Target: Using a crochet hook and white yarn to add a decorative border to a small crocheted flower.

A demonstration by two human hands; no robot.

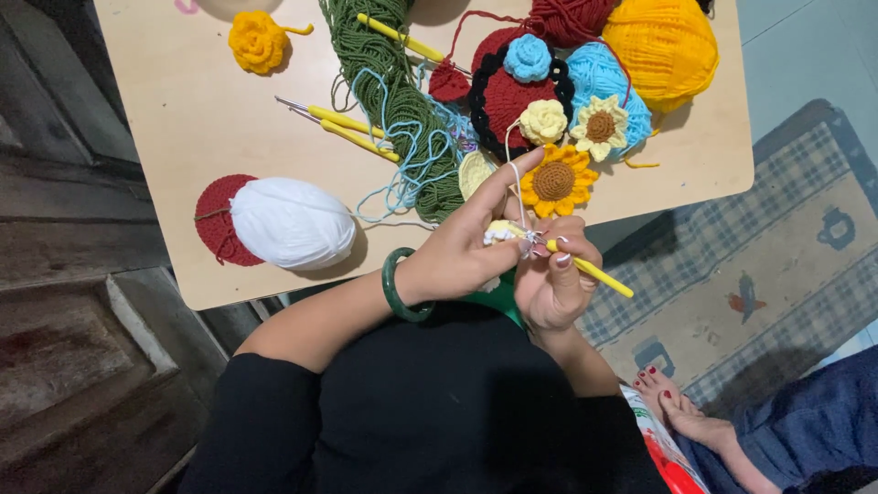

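My left hand (462, 247), with a green bangle (399, 285) on the wrist, pinches a small pale yellow and white crochet piece (502, 232); its forefinger is stretched up with a white yarn strand (514, 174) running over it. My right hand (553, 274) grips a yellow-handled crochet hook (593, 271) whose tip sits in the piece. Both hands are close together just off the near edge of a light wooden table (192, 101). A white yarn ball (291, 222) lies on the table to the left.
On the table lie a crochet sunflower (554, 181), a dark red and black round piece (501, 91), small crochet flowers, blue and orange yarn balls (660, 48), a green yarn skein (391, 91), two yellow hooks (352, 128) and a red disc (216, 224). Another person's bare feet (677, 407) rest on a checked mat.
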